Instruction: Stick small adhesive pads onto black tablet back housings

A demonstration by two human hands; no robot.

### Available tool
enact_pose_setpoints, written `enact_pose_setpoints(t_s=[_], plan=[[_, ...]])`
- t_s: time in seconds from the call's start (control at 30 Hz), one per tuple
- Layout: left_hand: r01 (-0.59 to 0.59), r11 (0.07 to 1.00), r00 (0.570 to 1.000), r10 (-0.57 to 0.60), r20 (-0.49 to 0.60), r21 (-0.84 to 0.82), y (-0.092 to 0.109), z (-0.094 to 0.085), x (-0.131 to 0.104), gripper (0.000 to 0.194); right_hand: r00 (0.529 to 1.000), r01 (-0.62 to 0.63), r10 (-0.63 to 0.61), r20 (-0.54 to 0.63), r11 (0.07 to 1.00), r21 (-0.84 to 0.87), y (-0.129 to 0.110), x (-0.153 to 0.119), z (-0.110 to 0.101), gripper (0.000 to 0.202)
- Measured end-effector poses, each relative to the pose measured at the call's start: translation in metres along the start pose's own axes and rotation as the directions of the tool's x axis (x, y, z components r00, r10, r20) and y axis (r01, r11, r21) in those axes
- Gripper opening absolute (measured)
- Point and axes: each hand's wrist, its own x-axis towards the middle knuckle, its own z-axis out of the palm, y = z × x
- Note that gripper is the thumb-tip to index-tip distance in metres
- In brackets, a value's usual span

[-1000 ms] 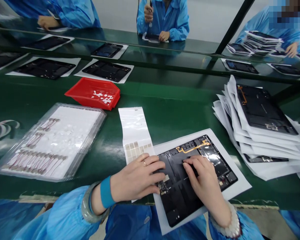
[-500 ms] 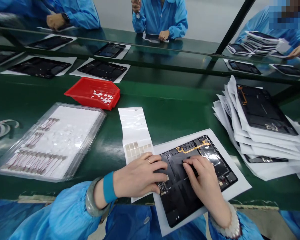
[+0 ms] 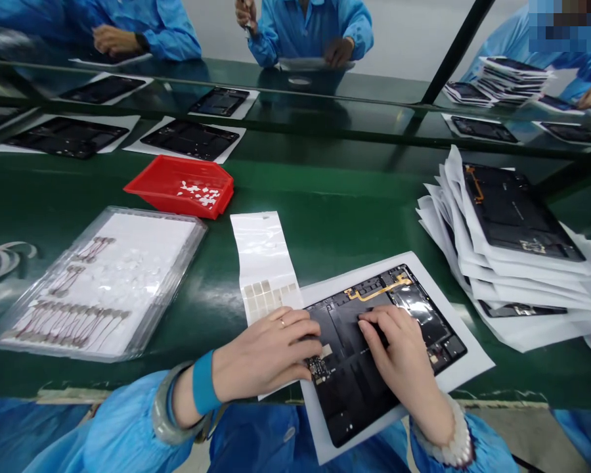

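In front of me lies an opened black tablet housing (image 3: pixel 359 394), tilted on a white sheet (image 3: pixel 467 374), with an orange flex cable (image 3: pixel 381 289) along its top. My left hand (image 3: pixel 268 348) rests at the housing's left edge, fingers bent and apart, beside a small beige patch near the circuit board. Over the housing's middle, my right hand (image 3: pixel 398 358) has thumb and index finger drawn together; whatever is at their tips is too small to make out. A strip of white backing paper (image 3: pixel 259 243) with beige adhesive squares (image 3: pixel 263 297) runs partly beneath my left hand.
Left stands a clear plastic tray (image 3: pixel 170 289) holding several small wired parts (image 3: pixel 71 322). Behind it is a red bin (image 3: pixel 152 187) with white scraps. A stack of housings between paper sheets (image 3: pixel 512 263) rises at right. More housings (image 3: pixel 192 139) lie farther back, before co-workers in blue.
My left hand has shifted slightly left, showing more of the housing's edge and the beige patch. My right hand has hardly moved. The co-worker opposite has lifted a sheet or panel.
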Motion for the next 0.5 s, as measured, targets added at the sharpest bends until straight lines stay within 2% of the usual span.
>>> enact_pose_setpoints(t_s=[0.13, 0.3, 0.4, 0.5], plan=[[-0.036, 0.989, 0.999, 0.033, 0.021, 0.147, 0.007, 0.0, -0.001, 0.023, 1.0, -0.003, 0.002, -0.014, 1.0, -0.011, -0.002, -0.001, 0.002, 0.021], [-0.001, 0.988, 0.997, -0.011, 0.076, 0.152, 0.01, -0.003, 0.004, 0.039, 0.999, 0.023, -0.024, -0.021, 1.0, -0.016, 0.0, 0.001, 0.001, 0.02], [0.061, 0.996, 0.998, -0.062, 0.007, 0.059, 0.008, -0.002, 0.001, 0.047, 0.992, 0.026, -0.033, -0.121, 0.998, -0.058, 0.021, 0.005, -0.014, 0.022], [0.048, 0.999, 0.999, -0.048, -0.023, 0.019, 0.005, 0.0, -0.002, 0.039, 0.96, -0.168, 0.085, -0.268, 0.938, -0.303, 0.054, 0.009, -0.034, 0.035]])
